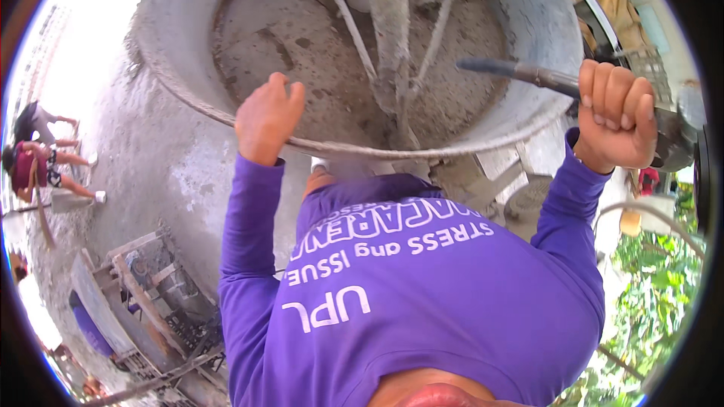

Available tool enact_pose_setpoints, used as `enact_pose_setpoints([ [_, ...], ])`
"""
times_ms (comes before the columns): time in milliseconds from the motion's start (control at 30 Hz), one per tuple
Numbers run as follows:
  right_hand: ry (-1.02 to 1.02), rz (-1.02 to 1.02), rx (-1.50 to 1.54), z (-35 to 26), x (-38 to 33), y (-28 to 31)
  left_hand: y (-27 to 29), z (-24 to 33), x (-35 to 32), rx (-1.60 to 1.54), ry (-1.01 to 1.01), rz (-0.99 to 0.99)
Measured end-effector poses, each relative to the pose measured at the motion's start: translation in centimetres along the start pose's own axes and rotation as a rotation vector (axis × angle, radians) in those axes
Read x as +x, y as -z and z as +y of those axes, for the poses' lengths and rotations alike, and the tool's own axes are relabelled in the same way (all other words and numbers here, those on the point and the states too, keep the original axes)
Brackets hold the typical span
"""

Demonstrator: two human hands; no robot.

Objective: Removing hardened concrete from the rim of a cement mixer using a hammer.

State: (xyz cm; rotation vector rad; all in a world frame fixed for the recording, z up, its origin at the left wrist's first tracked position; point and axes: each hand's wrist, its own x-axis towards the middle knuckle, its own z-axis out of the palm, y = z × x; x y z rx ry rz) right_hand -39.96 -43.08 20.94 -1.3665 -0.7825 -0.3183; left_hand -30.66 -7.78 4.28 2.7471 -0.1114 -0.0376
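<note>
My left hand (265, 117) reaches up and curls its fingers over the metal rim (188, 102) of a large grey concrete mixer drum. Inside the drum, cement-caked mixing blades (392, 45) run down from the top. My right hand (615, 117) is closed in a fist around a dark metal bar (513, 71) that juts across the drum's right edge. Both my arms are in purple long sleeves, and my purple shirt (422, 294) with white lettering fills the lower middle of the view.
At the far left, people (34, 158) bend over a shovel on pale ground. A wooden frame and a rusty metal grid (151, 309) lie at the lower left. Mixer machinery (520, 181) sits under the drum. Green plants (656, 294) grow at the right.
</note>
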Motion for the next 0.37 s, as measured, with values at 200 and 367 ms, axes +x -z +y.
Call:
enact_pose_setpoints([
  [200,0.364,0.341,-0.322,-3.8,-8.3,-0.6,0.2,-0.8,0.9,0.200,0.016,-0.325],
  [367,0.025,0.536,-0.384,-4.9,-14.8,-1.3,-0.7,-0.9,0.9,0.323,0.007,-0.390],
])
